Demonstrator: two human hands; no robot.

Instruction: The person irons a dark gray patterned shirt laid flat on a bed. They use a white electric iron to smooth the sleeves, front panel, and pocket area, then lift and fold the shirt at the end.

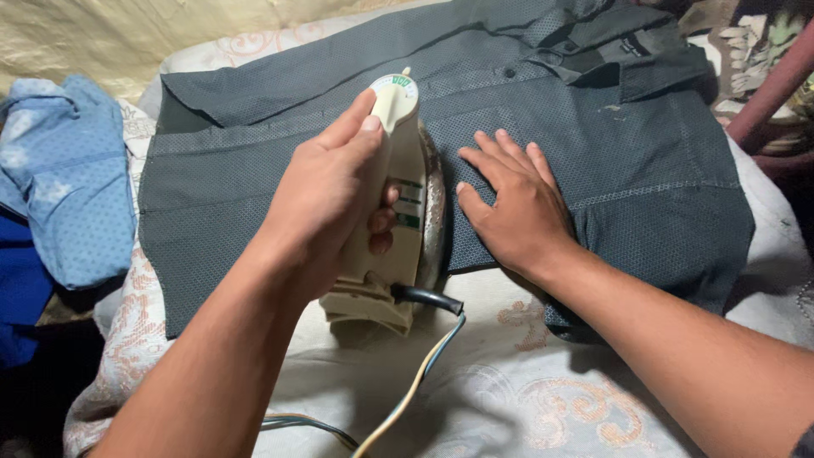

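A dark grey dotted shirt (593, 144) lies spread flat on a cream patterned cloth (509, 399), collar at the upper right. My left hand (326, 199) grips the handle of a cream electric iron (398, 212) that rests on the shirt's front, its nose pointing away from me. My right hand (513, 203) lies flat on the shirt just right of the iron, fingers spread, pressing the fabric down.
The iron's cord (407, 390) runs from its back end toward me over the cloth. A light blue garment (68, 178) and a darker blue one (21, 297) lie at the left. A maroon bar (772, 85) slants at the upper right.
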